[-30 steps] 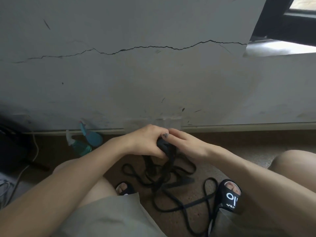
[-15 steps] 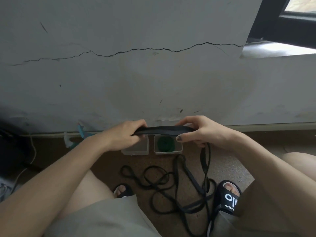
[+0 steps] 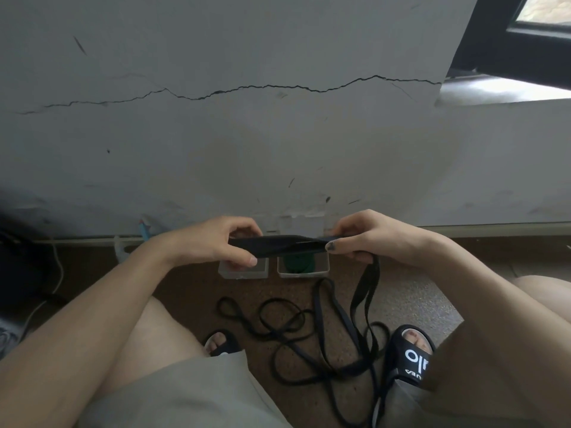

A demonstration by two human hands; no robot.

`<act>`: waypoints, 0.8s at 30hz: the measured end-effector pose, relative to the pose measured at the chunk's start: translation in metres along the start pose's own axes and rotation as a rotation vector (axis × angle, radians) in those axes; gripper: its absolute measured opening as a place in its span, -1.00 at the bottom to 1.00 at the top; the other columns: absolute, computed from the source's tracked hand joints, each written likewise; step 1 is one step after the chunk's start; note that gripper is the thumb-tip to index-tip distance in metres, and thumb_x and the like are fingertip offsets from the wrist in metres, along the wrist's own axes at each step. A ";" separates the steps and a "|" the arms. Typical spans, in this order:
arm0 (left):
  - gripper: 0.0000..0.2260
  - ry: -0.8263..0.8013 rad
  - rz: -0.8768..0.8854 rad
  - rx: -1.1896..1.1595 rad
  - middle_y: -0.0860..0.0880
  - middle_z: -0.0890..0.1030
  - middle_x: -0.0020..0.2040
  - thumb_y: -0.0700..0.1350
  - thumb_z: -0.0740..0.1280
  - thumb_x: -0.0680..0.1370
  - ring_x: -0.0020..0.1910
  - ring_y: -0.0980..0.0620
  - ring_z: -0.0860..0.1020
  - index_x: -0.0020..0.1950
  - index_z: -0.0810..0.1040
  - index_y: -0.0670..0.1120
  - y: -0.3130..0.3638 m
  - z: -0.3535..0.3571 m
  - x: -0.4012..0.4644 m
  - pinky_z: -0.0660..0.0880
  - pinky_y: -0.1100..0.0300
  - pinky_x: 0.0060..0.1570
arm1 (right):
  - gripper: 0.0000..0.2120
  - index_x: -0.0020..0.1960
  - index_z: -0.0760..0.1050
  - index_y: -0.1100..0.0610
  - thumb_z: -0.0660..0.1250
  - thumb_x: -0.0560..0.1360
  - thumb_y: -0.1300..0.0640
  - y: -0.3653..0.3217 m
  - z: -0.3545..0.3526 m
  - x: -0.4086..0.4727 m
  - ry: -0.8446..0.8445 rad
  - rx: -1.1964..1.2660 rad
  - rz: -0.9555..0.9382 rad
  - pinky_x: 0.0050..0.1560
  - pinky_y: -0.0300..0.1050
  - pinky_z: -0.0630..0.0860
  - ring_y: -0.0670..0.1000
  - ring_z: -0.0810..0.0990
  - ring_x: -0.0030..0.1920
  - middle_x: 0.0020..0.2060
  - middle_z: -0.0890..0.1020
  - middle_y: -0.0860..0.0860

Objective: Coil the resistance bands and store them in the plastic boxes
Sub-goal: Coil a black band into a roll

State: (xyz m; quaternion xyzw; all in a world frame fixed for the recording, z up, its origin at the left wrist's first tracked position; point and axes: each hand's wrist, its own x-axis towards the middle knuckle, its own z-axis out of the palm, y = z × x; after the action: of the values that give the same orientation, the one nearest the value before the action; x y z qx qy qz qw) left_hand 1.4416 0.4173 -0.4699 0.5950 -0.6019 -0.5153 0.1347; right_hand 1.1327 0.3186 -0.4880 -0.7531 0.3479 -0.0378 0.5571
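nearest the viewer, loose black bands (image 3: 324, 344) lie tangled on the floor (image 3: 191, 291) between two sandalled feet. above the tangle, the left hand (image 3: 216, 245) and right hand (image 3: 367, 239) each pinch one end of a flat black band (image 3: 278, 244), stretched level between them, its tail hanging from the right grip down to the tangle. just beyond the hands, two clear boxes sit side by side at the wall (image 3: 278, 149): the left box (image 3: 244, 271) looks empty, the right box (image 3: 304, 267) holds a coiled green band (image 3: 298, 262).
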 end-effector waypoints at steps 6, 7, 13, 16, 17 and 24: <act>-0.67 0.038 0.124 -0.433 -0.13 0.55 0.02 0.23 0.58 0.37 -0.06 -0.05 0.65 -0.01 0.69 0.07 0.003 0.001 -0.005 0.63 0.14 0.01 | -0.54 0.05 0.65 -0.08 0.33 0.48 -0.43 0.002 0.004 0.001 0.017 -0.084 0.013 -0.01 0.03 0.53 0.10 0.63 -0.22 -0.24 0.68 0.07; -0.62 0.070 0.140 -0.433 -0.16 0.51 0.03 0.30 0.56 0.34 -0.08 -0.03 0.64 -0.04 0.69 0.06 0.004 0.003 -0.004 0.62 0.16 -0.01 | -0.48 0.15 0.64 -0.09 0.31 0.45 -0.46 0.003 0.007 0.002 0.028 -0.065 0.006 0.09 0.08 0.59 0.15 0.69 -0.10 -0.11 0.73 0.05; -0.59 0.109 0.193 -0.375 -0.15 0.53 0.01 0.38 0.51 0.33 -0.03 -0.01 0.67 -0.06 0.70 0.09 0.005 0.007 0.006 0.63 0.18 0.04 | -0.82 0.27 0.46 -0.03 0.28 0.68 -0.02 0.003 0.023 0.008 0.127 -0.036 -0.140 -0.22 -0.25 0.55 -0.22 0.66 -0.20 0.07 0.70 0.03; -0.37 0.178 0.193 -0.376 -0.13 0.62 -0.06 0.44 0.49 0.31 -0.05 -0.01 0.67 -0.05 0.61 -0.12 -0.002 0.003 0.011 0.64 0.20 0.03 | -0.90 0.16 0.43 0.01 0.31 0.68 0.07 0.006 0.022 0.009 0.189 0.000 -0.178 -0.20 -0.20 0.56 -0.16 0.66 -0.25 0.01 0.67 0.02; -0.35 0.205 0.185 -0.378 -0.07 0.65 -0.12 0.45 0.48 0.30 -0.07 0.00 0.68 -0.06 0.59 -0.13 -0.003 0.002 0.011 0.64 0.20 0.01 | -0.89 0.12 0.41 0.02 0.34 0.66 0.07 0.007 0.021 0.009 0.197 0.046 -0.182 -0.20 -0.18 0.58 -0.08 0.70 -0.20 0.01 0.67 0.03; -0.30 0.347 0.192 -0.304 -0.02 0.58 -0.24 0.43 0.47 0.32 -0.18 0.02 0.67 -0.10 0.50 -0.23 -0.006 -0.004 0.015 0.64 0.21 -0.10 | -0.83 -0.02 0.67 0.03 0.34 0.65 0.02 0.001 0.013 0.003 0.070 0.107 -0.092 -0.05 -0.43 0.46 -0.22 0.67 -0.04 -0.12 0.72 -0.16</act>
State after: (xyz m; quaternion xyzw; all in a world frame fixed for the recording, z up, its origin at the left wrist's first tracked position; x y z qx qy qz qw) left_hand 1.4449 0.4037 -0.4799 0.5874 -0.5392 -0.4750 0.3723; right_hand 1.1403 0.3278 -0.4947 -0.7357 0.3295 -0.1083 0.5818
